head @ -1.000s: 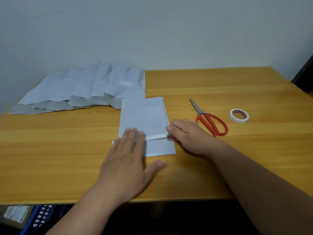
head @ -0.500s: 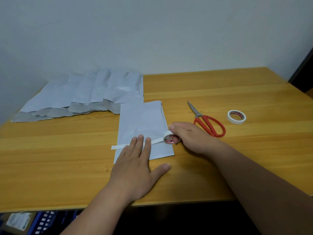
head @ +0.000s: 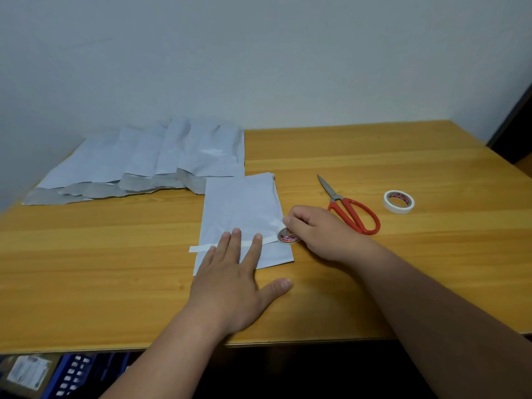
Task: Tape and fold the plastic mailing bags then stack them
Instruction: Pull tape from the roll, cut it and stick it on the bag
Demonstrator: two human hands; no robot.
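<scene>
Head view: wooden surface [head: 374,156] against a pale wall. Bag [head: 244,208] lies centre, long axis running away from the person. Left hand [head: 233,280], fingers spread, pins the tape strip [head: 201,249]; right hand [head: 319,231] fingers clamp the small roll [head: 288,236]. Risk: pulling skews or wrinkles the strip, since the bag is pinned only at its near end.

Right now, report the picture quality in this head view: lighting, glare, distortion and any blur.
Head view: soft, even light, with only faint shadows under the left hand and right hand; a small bright sheen on the far mailing bags; wide-angle bending curves the table edge and tilts the wall corner; the scissors and spare tape roll look sharp, the clutter below the table soft.
</scene>
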